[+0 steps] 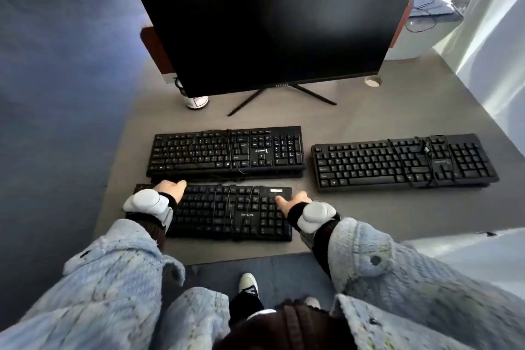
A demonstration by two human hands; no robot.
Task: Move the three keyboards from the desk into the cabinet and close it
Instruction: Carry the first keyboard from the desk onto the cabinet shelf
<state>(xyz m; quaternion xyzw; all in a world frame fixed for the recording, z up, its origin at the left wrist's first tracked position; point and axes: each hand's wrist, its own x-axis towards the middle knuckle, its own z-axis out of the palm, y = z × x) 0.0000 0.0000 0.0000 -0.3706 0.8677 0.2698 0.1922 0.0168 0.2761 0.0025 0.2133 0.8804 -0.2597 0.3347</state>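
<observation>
Three black keyboards lie on the grey desk (pixel 369 216), each with its cable wound around it. The nearest keyboard (pixel 233 213) sits close to the front edge. My left hand (pixel 170 189) grips its far left corner and my right hand (pixel 292 200) grips its far right end. A second keyboard (pixel 227 152) lies just behind it. The third keyboard (pixel 403 163) lies to the right, apart from both hands. No cabinet is in view.
A large dark monitor (pixel 272 17) on a thin stand rises behind the keyboards. A small labelled jar (pixel 197 102) stands by its left corner. A round cable port (pixel 372 82) sits at the back right. Blue carpet floor (pixel 56 94) lies left of the desk.
</observation>
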